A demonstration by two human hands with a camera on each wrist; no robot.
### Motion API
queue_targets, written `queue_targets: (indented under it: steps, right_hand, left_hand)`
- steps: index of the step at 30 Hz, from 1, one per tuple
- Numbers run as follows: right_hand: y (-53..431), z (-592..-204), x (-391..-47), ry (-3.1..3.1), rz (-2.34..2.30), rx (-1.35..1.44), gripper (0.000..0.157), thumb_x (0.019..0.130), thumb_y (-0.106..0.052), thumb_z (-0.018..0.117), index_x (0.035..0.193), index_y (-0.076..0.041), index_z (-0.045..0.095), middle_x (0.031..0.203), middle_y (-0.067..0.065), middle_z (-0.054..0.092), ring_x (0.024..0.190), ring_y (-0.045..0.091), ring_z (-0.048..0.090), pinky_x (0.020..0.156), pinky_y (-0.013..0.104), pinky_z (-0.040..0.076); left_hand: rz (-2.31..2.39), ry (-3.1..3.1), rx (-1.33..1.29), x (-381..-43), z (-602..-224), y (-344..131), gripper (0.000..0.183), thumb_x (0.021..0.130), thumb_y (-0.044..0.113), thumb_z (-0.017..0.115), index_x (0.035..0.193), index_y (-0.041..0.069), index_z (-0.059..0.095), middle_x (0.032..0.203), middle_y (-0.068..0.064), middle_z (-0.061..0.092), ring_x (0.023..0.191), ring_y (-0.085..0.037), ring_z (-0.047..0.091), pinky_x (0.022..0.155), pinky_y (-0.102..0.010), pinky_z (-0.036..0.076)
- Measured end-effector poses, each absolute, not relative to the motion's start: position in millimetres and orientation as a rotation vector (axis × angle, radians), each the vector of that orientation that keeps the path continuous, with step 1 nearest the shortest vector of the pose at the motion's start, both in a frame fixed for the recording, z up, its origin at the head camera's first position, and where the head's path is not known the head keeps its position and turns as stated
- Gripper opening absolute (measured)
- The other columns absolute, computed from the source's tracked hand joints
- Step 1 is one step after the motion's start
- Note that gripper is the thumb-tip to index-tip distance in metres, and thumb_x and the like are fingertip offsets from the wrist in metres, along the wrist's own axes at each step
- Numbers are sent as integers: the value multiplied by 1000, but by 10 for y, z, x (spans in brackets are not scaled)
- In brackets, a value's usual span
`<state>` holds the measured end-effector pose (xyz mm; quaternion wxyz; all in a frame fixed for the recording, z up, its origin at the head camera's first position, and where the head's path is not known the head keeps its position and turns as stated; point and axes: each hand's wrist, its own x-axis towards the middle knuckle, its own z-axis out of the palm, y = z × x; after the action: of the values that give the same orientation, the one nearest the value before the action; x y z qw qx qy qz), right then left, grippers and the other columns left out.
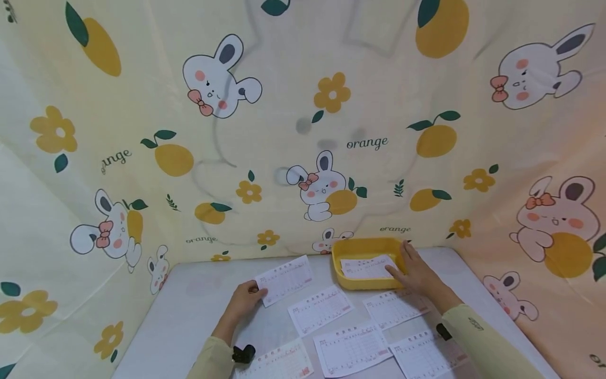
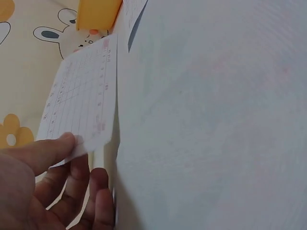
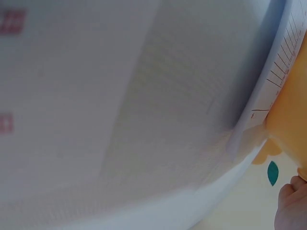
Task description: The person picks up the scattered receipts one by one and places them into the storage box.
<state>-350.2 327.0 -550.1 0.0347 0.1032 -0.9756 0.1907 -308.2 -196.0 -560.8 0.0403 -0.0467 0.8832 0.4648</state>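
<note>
A printed paper slip (image 1: 285, 280) with ruled lines is pinched by its left corner in my left hand (image 1: 247, 301). The left wrist view shows the thumb on top of this slip (image 2: 81, 96), raised at an angle beside the table. At the back of the table stands a yellow plastic basket (image 1: 369, 285) with another printed slip (image 1: 364, 267) in it. My right hand (image 1: 421, 273) holds the basket's right wall, thumb over the rim and fingers along the outer side. Only part of that hand shows at the edge of the right wrist view, beside the basket (image 3: 292, 110).
Several similar slips lie on the white table (image 1: 189, 316) between my arms, among them one slip (image 1: 320, 309) in the middle and another slip (image 1: 352, 350) nearer me. Another slip (image 1: 395, 308) lies in front of the basket. A patterned cloth (image 1: 274, 131) hangs behind the table.
</note>
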Motion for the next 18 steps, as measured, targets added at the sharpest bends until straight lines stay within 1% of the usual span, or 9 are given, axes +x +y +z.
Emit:
queue_targets:
  steps: [2,5,13,18]
  right_hand:
    - [3270,-5499,-3508,-3005,580,309,107,106,-60,56,166,10,2,176,31,0,159,55,8,125,70,15]
    - [3269,-5487,-3517,-3006,580,301,107,106,-60,56,166,10,2,176,31,0,160,55,9,125,70,15]
    - [3285,-5480,-3535,-2992,591,314,106,106,-60,56,166,10,3,176,30,0,160,54,9,125,70,16]
    - [3290,-5519,-3526,-2995,591,307,107,106,-62,54,166,10,3,176,30,0,161,53,8,126,69,16]
  left_hand:
    - [1433,2702,-141,-3091,-5607,-1963,34,104,20,72,132,1,71,106,-5,73,94,-20,63,91,-44,55]
    - [1452,2704,-142,-3110,-5598,-1982,31,103,22,73,127,2,72,102,-4,72,92,-21,62,86,-41,54]
    - [1506,2702,-142,-3131,-5557,-2052,25,104,26,73,117,3,71,95,-4,74,86,-20,66,77,-33,55]
    - [1553,2703,-136,-3094,-5481,-2037,27,103,28,75,113,3,69,93,-6,77,86,-24,68,72,-32,52]
